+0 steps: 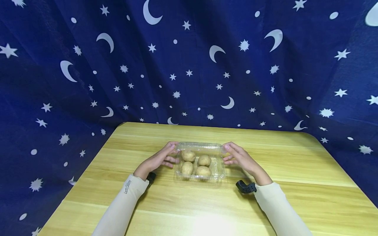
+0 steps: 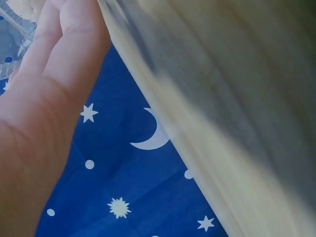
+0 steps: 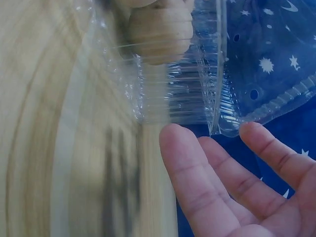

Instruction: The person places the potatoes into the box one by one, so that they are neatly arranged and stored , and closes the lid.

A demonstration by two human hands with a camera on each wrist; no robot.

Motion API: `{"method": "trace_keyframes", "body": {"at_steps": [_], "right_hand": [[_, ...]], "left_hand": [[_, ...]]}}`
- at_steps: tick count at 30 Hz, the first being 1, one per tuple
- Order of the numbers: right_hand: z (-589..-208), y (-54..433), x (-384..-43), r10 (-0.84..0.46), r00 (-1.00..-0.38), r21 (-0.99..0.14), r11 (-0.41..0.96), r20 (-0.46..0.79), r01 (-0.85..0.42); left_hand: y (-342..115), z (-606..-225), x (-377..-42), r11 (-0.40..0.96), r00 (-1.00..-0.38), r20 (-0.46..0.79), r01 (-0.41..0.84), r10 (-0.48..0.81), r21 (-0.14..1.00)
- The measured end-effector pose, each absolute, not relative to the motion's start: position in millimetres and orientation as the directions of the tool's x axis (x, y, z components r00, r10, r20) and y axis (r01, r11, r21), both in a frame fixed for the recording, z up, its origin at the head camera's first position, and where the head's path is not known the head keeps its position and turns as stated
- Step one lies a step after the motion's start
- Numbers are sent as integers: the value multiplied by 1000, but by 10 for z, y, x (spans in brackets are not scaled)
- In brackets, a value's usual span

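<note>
A clear plastic clamshell box [image 1: 218, 167] sits on the wooden table, its see-through lid [image 3: 266, 106] raised at an angle from the tray. Inside lie several potatoes [image 1: 203, 160], light brown and roundish. My left hand [image 1: 160, 158] is at the box's left side, fingers loosely extended toward the wall and rim. In the left wrist view, the fingers [image 2: 74, 44] partly cover the box. On the opposite side, my right hand [image 1: 240, 159] has its fingers spread and relaxed, fingertips close to the box's end wall and lid edge. Whether they touch it I cannot tell.
The light wooden table [image 1: 165, 206] extends around the box on all sides. Behind and beside it hangs a dark blue cloth [image 1: 195, 59] with white moons and stars. A black wrist camera [image 1: 246, 187] juts out at the right sleeve.
</note>
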State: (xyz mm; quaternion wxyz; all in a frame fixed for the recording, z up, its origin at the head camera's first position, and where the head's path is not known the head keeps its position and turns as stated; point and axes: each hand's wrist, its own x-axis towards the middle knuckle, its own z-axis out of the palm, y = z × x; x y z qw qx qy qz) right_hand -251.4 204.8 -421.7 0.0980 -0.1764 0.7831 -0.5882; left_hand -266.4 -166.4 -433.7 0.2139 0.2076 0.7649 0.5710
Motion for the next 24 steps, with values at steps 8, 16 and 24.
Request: {"method": "trace_keyframes", "body": {"at_steps": [8, 16, 24], "right_hand": [[-4213, 2088, -2509, -439, -897, -965, 215, 43, -151], [-4214, 2107, -2502, -480, -876, -969, 199, 34, -146], [-4247, 2157, -2486, -510, -860, -972, 189, 26, -141]], "left_hand": [[-1695, -4309, -2649, 279, -829, -86, 87, 552, 956], [-1708, -4332, -2666, 277, -821, -90, 85, 563, 957], [-1724, -4330, -2668, 269, -795, -85, 101, 601, 958]]}}
